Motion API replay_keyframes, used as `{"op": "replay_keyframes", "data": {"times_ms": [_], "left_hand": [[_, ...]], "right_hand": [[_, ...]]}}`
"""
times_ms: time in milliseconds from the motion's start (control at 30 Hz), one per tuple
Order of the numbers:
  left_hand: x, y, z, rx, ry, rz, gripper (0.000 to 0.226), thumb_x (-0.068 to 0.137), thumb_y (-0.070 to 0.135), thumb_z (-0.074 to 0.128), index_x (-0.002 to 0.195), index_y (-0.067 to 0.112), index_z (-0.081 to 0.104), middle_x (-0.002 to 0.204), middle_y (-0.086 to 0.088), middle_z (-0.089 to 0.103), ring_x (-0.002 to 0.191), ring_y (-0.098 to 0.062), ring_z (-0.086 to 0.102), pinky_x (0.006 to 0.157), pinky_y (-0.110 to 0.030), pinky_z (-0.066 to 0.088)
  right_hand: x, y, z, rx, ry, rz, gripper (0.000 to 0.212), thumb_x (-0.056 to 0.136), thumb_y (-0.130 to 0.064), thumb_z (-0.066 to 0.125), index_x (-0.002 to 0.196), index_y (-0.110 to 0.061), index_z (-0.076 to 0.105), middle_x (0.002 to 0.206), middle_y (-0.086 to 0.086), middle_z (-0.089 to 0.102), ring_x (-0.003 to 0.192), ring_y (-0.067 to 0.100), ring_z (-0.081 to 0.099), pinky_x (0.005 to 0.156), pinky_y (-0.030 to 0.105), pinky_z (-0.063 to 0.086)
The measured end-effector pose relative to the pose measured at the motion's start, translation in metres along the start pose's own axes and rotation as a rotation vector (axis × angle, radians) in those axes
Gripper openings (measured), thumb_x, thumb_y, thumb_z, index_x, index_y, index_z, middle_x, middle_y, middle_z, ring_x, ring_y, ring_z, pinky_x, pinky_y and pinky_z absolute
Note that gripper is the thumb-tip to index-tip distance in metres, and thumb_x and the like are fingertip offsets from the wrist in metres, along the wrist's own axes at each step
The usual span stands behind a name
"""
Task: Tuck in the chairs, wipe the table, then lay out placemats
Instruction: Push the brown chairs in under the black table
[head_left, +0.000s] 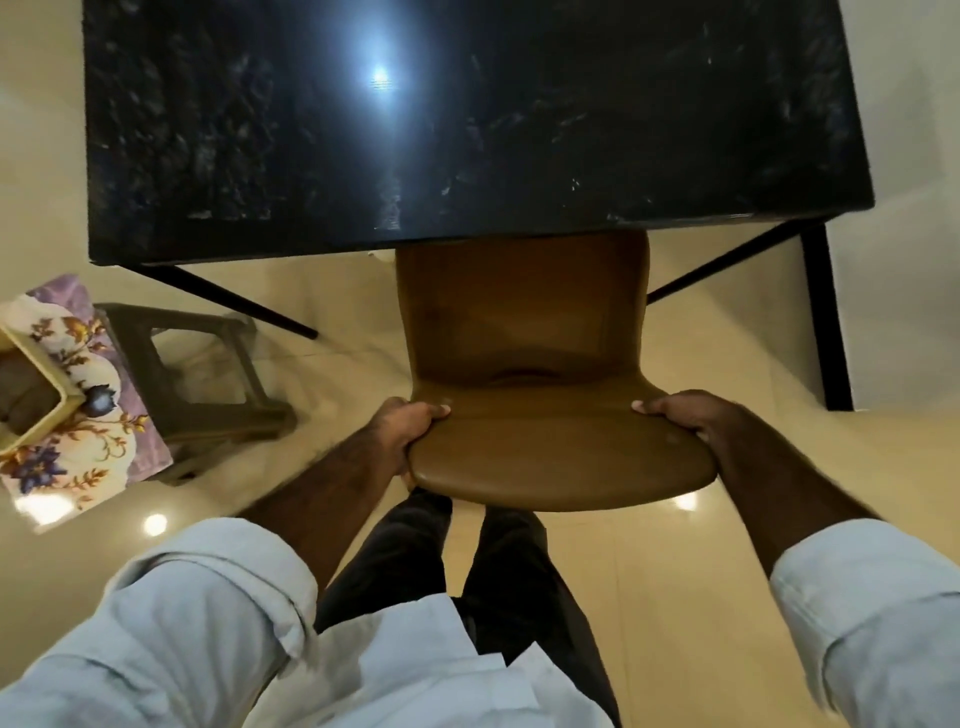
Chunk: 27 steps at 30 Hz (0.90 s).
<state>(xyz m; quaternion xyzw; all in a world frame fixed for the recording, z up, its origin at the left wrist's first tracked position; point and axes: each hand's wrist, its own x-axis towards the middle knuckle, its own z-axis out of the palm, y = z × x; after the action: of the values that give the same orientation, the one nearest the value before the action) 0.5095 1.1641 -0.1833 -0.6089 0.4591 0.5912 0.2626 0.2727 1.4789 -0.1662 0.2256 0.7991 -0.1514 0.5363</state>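
Tan chair back (563, 462) in both hands (410, 434) (683, 415)

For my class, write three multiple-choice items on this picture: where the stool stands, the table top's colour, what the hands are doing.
1. Where does the plastic stool stand?
A. Left of the brown chair
B. On the chair's seat
C. Right of the chair
2. What colour is the table top?
A. White
B. Black
C. Red
3. What are the left hand and right hand doing?
A. Hanging free
B. Wiping the table
C. Gripping the chair's backrest
Answers: 1 A, it stands on the floor at the chair's left; 2 B, the glossy top is black; 3 C, fingers curl round both backrest ends.
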Motion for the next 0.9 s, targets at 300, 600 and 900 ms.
{"op": "replay_keyframes", "data": {"times_ms": [300, 600, 900], "left_hand": [[0.0, 0.031, 0.008, -0.051, 0.071, -0.025, 0.046, 0.096, 0.031, 0.086, 0.128, 0.006, 0.064, 0.113, -0.021, 0.078, 0.097, -0.041, 0.08, 0.087, -0.055, 0.067], [0.0, 0.054, 0.013, 0.028, 0.119, 0.011, 0.045, 0.099, 0.029, 0.084, 0.124, 0.007, 0.054, 0.1, -0.017, 0.07, 0.082, -0.033, 0.072, 0.059, -0.038, 0.054], [0.006, 0.058, -0.003, 0.047, 0.124, 0.023, 0.048, 0.098, 0.031, 0.085, 0.129, 0.012, 0.053, 0.103, -0.016, 0.07, 0.085, -0.033, 0.073, 0.06, -0.039, 0.055]], "right_hand": [[0.023, -0.051, -0.028, -0.052, -0.111, -0.032, 0.067, 0.087, -0.048, 0.09, 0.13, -0.003, 0.064, 0.108, 0.021, 0.078, 0.094, 0.042, 0.078, 0.085, 0.051, 0.065], [0.007, -0.065, -0.04, -0.023, -0.127, -0.068, 0.052, 0.1, -0.043, 0.079, 0.133, -0.009, 0.056, 0.095, 0.012, 0.066, 0.084, 0.034, 0.067, 0.062, 0.039, 0.05], [0.005, -0.071, -0.029, -0.017, -0.141, -0.094, 0.063, 0.102, -0.039, 0.077, 0.148, -0.003, 0.055, 0.093, 0.012, 0.064, 0.082, 0.032, 0.065, 0.075, 0.044, 0.054]]}}
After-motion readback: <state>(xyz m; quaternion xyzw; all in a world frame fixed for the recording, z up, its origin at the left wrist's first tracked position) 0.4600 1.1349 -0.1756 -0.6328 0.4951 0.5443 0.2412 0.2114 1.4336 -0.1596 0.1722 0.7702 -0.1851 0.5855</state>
